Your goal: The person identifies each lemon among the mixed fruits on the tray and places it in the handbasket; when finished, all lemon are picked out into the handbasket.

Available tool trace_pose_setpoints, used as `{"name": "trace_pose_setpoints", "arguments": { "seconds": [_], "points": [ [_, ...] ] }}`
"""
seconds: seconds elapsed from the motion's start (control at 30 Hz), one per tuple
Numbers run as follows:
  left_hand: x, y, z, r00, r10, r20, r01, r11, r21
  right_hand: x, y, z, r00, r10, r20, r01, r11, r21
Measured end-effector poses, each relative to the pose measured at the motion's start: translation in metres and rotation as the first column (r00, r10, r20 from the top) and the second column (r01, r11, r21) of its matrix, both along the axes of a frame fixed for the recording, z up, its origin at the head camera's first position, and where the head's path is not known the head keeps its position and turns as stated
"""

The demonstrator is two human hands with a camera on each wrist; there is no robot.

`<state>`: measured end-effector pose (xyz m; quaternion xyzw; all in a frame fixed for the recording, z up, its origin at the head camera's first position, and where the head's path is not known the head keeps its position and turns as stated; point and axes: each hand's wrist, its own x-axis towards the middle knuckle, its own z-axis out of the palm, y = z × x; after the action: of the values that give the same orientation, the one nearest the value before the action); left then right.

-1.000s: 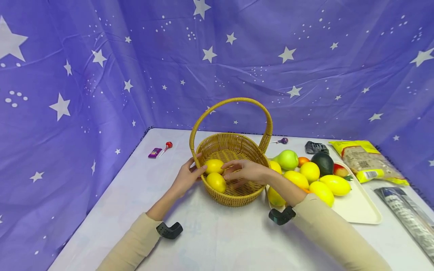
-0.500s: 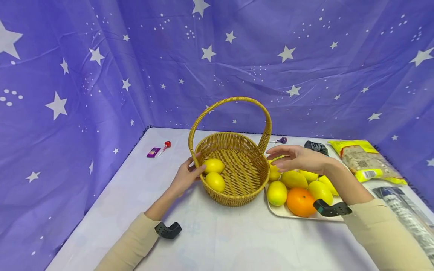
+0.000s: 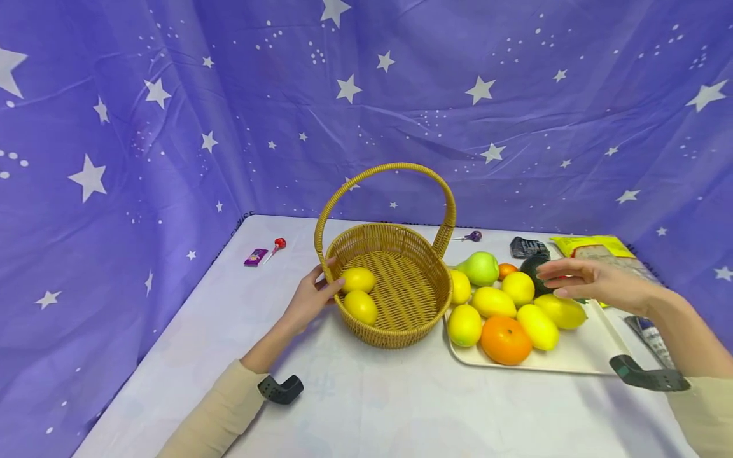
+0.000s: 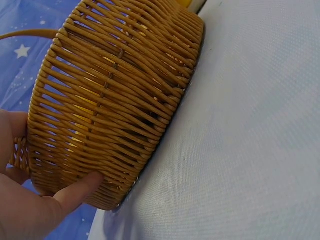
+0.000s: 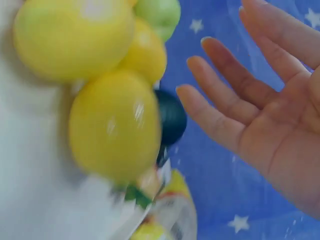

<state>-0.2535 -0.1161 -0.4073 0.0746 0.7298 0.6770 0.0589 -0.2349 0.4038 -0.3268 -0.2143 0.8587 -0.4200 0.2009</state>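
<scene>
In the head view, my left hand grips the left side of a wicker basket with a tall hoop handle. The left wrist view has my fingers against its woven wall. Two lemons lie inside, by the left rim. My right hand hovers, holding nothing, over the far right of a cream tray. Spread fingers show in the right wrist view, near a lemon. On the tray sit several lemons, a large orange, a green pear and a dark avocado.
A purple candy wrapper and a red lollipop lie at the back left. Behind the tray are a purple lollipop, a black packet and a yellow bag, partly hidden. A starry curtain hangs behind.
My right hand has come out of the basket and swept right, across the tray to its far side. My left hand stays on the basket rim, and the two lemons stay inside.
</scene>
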Motion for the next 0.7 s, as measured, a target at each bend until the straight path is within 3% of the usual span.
{"name": "trace_pose_setpoints", "arguments": {
  "seconds": [0.3,0.57,0.7],
  "points": [
    [0.0,-0.001,0.0,1.0,-0.011,-0.004,0.011,1.0,0.009,0.01,0.029,-0.02,0.99,-0.101,-0.095,0.113,0.984,0.14],
    [0.001,-0.001,-0.001,1.0,-0.015,-0.005,0.015,1.0,0.013,0.005,0.033,-0.031,0.993,-0.104,0.06,0.095,0.987,0.132],
    [0.0,-0.001,-0.001,1.0,-0.021,-0.011,0.021,1.0,0.018,0.006,0.028,-0.036,0.984,-0.144,0.105,0.126,0.979,0.16]
  ]
}}
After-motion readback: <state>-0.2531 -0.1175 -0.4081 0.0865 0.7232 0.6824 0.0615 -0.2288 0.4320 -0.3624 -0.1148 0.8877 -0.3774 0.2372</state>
